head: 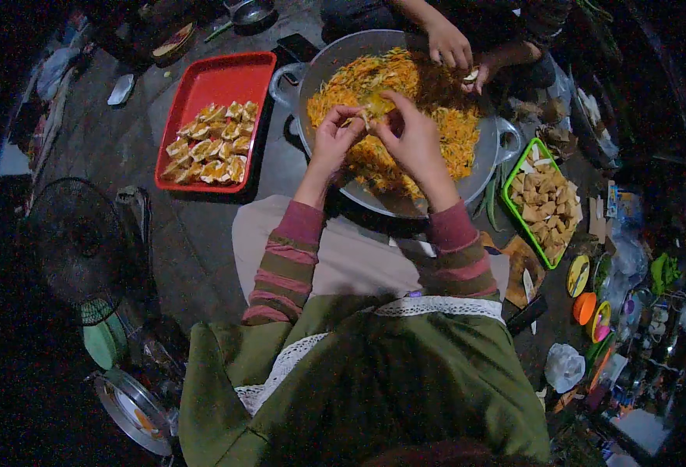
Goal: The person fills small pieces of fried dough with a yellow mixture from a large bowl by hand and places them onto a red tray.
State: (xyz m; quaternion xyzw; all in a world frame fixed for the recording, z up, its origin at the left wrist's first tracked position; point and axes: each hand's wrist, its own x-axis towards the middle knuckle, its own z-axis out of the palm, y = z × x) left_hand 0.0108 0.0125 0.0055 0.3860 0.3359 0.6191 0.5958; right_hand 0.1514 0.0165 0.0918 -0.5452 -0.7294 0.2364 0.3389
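Note:
A wide metal pan (pixel 354 201) with two loop handles holds shredded orange and green vegetables (pixel 459 140). Over its middle, my left hand (pixel 338 131) pinches one side of a small pale piece of food (pixel 368 118), too small to identify. My right hand (pixel 407 131) has its fingers at the other side of that piece, thumb and forefinger spread. A yellowish thing (pixel 381 102), blurred, shows just behind the fingers. Left of the pan, a red plastic tray (pixel 220 82) carries filled, opened pieces (pixel 209 143) in rows. A green-rimmed tray (pixel 518 213) at the right is heaped with brown tofu-like pieces (pixel 544 204).
Another person's hands (pixel 451 46) work over the pan's far right edge, one holding a small pale piece (pixel 471 76). A knife (pixel 528 286) lies on a wooden board (pixel 515 265) by my right knee. A fan (pixel 80 239) stands left; bowls (pixel 584 307) and plastic bags (pixel 564 366) lie right.

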